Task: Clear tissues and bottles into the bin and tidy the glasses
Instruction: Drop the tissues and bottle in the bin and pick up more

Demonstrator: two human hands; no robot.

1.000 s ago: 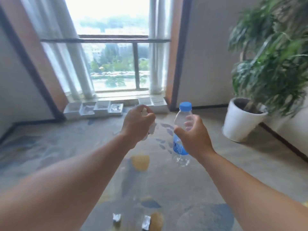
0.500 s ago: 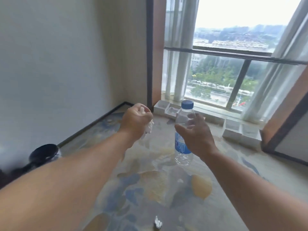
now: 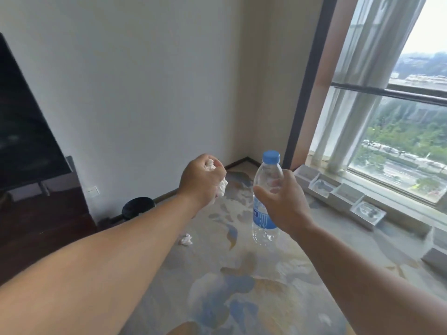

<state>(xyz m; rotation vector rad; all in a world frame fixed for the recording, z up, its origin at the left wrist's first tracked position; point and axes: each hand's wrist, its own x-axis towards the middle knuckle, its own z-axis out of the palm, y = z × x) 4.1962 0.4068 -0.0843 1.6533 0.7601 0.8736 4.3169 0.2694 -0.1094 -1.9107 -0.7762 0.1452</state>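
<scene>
My left hand (image 3: pixel 202 181) is a closed fist around crumpled white tissues (image 3: pixel 221 187), which poke out above and below the fingers. My right hand (image 3: pixel 283 204) grips a clear plastic water bottle (image 3: pixel 264 187) with a blue cap and blue label, held upright at chest height. Both hands are out in front of me, side by side and apart. Another crumpled tissue (image 3: pixel 185 239) lies on the patterned carpet below my left forearm. A black round bin (image 3: pixel 137 207) stands on the floor by the wall, to the left of my left arm.
A dark TV screen (image 3: pixel 24 131) on a dark wooden cabinet (image 3: pixel 41 221) fills the left. A white wall is ahead. A tall window (image 3: pixel 396 131) with sheer curtains is on the right, with several grey boxes (image 3: pixel 346 194) along its sill.
My view has swung left: the plant and central window are gone, and the wall, TV, bin and a tissue on the carpet have come into sight. Both hands keep their hold.
</scene>
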